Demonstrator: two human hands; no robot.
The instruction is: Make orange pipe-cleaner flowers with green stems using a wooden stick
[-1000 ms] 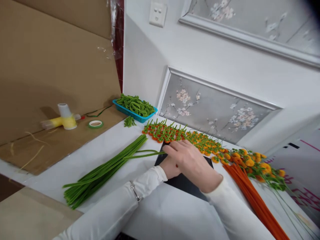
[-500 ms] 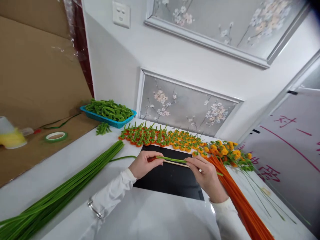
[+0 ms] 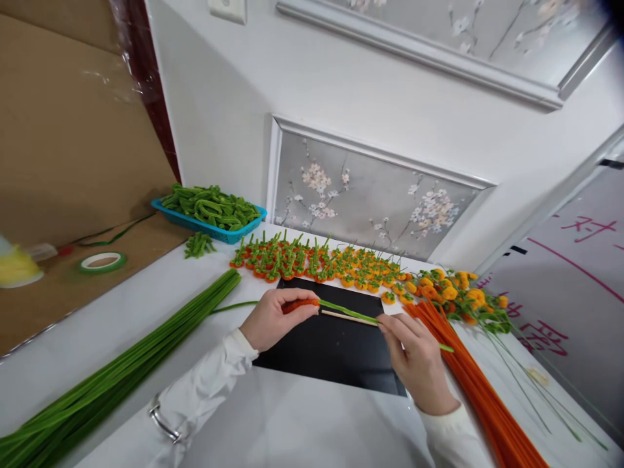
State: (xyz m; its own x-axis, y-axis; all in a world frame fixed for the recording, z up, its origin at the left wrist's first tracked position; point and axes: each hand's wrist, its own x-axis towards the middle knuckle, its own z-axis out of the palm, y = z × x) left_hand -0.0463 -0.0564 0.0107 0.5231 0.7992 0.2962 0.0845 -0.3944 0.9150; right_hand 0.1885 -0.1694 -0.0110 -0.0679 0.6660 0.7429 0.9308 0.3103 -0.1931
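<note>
head | left hand pinches orange piece | right hand pinches green strip spanning between hands

Moderately bright, soft indoor light, its source out of view; a slanting shadow greys the left of the white wall, and the cardboard at the left edge of the desk looks dimmer; pale sheen lies toward the desk's near edge, faint gloss on the black mat; the green stems soften toward the near left corner; the yellow object blurs; wide-angle stretch skews the margins; darkness clips the view's upper right corner.
</note>
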